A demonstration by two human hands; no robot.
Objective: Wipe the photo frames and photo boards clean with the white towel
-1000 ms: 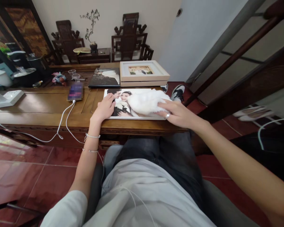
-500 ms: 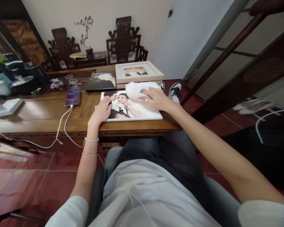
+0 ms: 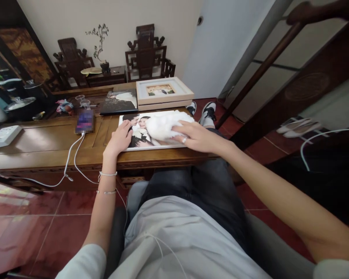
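A white-edged photo panel (image 3: 142,142) showing a couple lies flat near the front edge of the wooden table (image 3: 163,155). My left hand (image 3: 121,136) rests on the panel's left edge with its fingers stretched out, holding nothing. Bunched in my right hand (image 3: 193,136) is a fluffy white cloth (image 3: 161,126), pressed on the panel's middle and right part. The cloth covers much of the picture there, and the fingertips sink partly into it.
Behind the panel lie a dark photo panel (image 3: 120,101) and a pale wooden picture frame (image 3: 164,91). To the left are a phone (image 3: 85,121) with white cables, clear cups (image 3: 85,103), a power strip (image 3: 6,136) and a lidded pot (image 3: 20,106).
My right hand has brought the cloth nearer to me and slightly left over the panel. My left hand stays on the left edge. The whole view has shifted a little.
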